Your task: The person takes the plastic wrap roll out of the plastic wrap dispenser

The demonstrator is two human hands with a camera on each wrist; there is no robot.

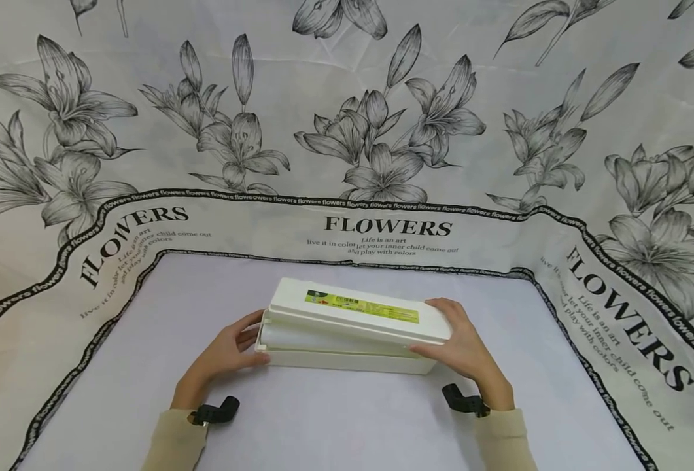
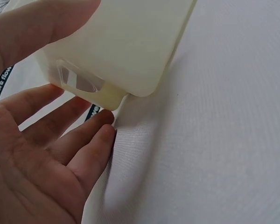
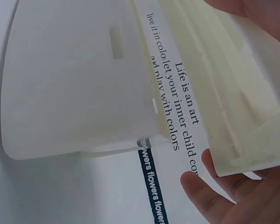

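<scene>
A: Identify the site type.
B: Work area (image 1: 335,425), screened on three sides; the type of room cannot be determined.
A: State the indicators.
B: White surface (image 1: 299,399) beneath the grip of left hand (image 1: 225,353) and right hand (image 1: 463,343). Floral fabric (image 1: 323,111) rises beyond the grip and along both sides.

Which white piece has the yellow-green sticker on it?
The lid, gripped by the right hand. Its top wears the sticker; the box below shows none.
</scene>
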